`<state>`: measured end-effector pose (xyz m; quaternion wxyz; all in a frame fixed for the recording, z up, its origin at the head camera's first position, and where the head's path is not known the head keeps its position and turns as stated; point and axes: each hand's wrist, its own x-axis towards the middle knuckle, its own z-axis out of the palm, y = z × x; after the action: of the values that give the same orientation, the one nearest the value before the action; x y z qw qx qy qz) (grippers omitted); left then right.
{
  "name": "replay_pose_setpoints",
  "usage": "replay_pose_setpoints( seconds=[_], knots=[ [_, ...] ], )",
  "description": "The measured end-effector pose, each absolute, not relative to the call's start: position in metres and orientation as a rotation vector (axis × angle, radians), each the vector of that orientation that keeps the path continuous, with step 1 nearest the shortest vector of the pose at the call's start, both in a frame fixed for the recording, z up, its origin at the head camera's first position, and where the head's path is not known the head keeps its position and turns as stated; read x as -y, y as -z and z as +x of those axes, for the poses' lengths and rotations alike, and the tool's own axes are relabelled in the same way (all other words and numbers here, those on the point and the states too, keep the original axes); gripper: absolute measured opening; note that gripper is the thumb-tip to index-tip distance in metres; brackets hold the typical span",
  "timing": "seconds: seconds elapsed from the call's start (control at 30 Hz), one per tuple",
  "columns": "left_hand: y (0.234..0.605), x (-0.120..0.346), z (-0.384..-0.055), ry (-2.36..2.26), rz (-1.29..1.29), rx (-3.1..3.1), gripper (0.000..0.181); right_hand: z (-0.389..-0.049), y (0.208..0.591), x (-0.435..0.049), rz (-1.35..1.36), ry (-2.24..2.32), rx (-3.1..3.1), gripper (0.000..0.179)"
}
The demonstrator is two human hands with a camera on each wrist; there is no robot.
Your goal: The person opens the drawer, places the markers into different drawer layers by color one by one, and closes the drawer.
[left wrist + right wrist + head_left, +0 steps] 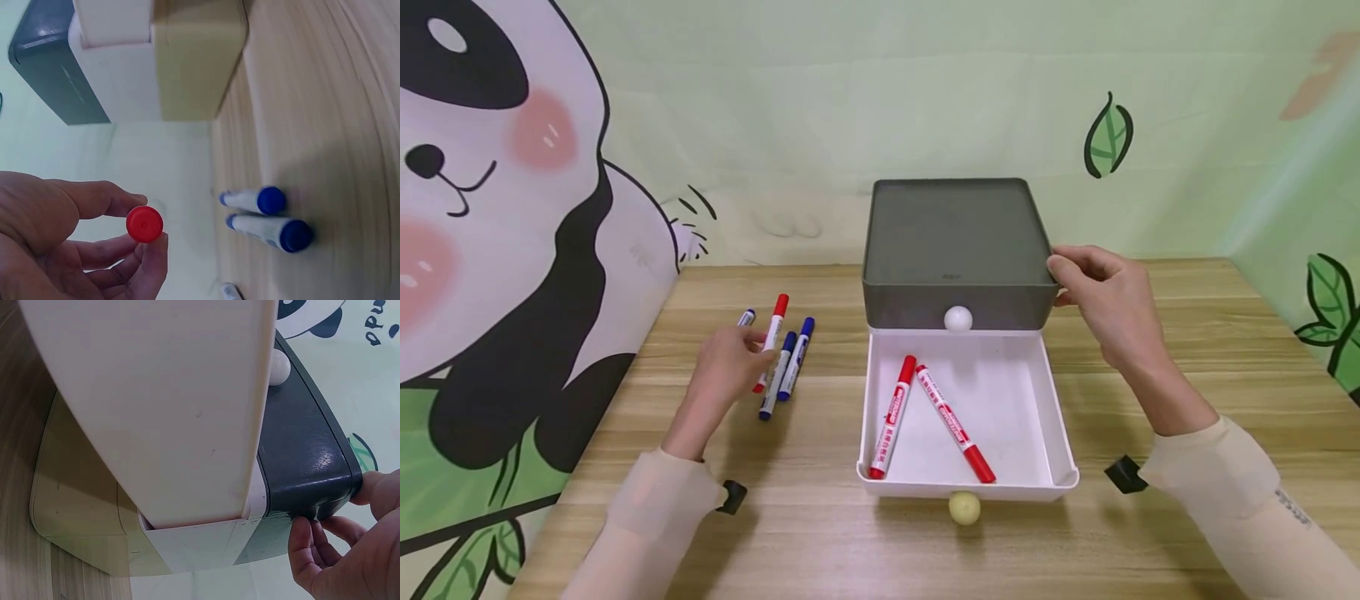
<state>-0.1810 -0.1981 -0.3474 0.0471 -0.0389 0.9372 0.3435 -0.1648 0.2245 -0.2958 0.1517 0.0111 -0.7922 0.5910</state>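
Thumb and fingertips of my left hand (718, 371) pinch a red whiteboard marker (773, 329), whose red end (144, 224) faces the camera in the left wrist view. Just right of that hand lie two blue markers (797, 358), and another marker (747, 317) shows partly behind it. My right hand (1116, 304) grips the right front corner of the drawer box (955, 242), thumb and fingers on either side of the corner. The box's white drawer (1007, 392) is pulled out; inside lie two red markers (892, 417), slanted apart.
The box stacks a dark grey tier, a white tier and a yellowish bottom tier (81, 494). A white knob (958, 319) and a pale yellow knob (965, 507) stick out in front. Behind the wooden table (820, 533) hangs a panda-printed backdrop (820, 117).
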Motion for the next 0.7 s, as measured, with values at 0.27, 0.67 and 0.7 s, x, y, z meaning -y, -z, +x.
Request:
replay_pose_setpoints(
  seconds=[0.27,0.67,0.7],
  knots=[
    [0.331,0.187,-0.161,-1.035,-0.022,-2.87,0.036,-0.165,0.296,-0.225,0.036,-1.679,2.285,0.041],
    [0.305,0.175,-0.121,-1.122,0.08,-2.776,0.033,-0.164,0.297,-0.225,0.028,-1.662,2.301,0.042],
    [0.303,0.175,-0.118,-1.131,0.084,-2.771,0.033,-0.164,0.297,-0.225,0.027,-1.664,2.3,0.042]
  ],
)
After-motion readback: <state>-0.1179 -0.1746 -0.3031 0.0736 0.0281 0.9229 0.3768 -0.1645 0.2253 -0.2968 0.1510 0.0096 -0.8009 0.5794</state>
